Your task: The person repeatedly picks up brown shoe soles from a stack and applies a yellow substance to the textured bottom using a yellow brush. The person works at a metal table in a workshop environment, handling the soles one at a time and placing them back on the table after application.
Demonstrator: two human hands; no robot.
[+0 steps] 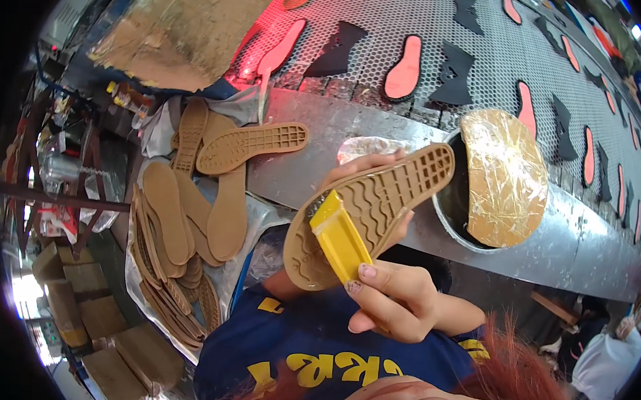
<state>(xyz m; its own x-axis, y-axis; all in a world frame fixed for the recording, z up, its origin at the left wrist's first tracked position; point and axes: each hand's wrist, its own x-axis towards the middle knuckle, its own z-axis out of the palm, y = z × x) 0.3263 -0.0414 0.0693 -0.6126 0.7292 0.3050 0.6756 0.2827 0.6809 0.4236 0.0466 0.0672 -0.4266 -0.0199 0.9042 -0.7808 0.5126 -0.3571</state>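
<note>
My left hand grips a tan shoe sole from behind, its fingers showing past the far edge and beside the sole's right side. The sole is tilted, with its wavy, gridded tread facing up. Between thumb and fingertips, my right hand pinches a flat yellow brush. The brush's bristle end rests against the tread, or just over it, near the wide toe part; I cannot tell which. Right of the sole stands a round metal pot, partly covered by a tape-wrapped brown board.
More tan soles are heaped on a plastic-covered surface at left. Across the metal ledge, a mesh conveyor carries pink-faced soles and black cut pieces. Cardboard boxes stand low at left.
</note>
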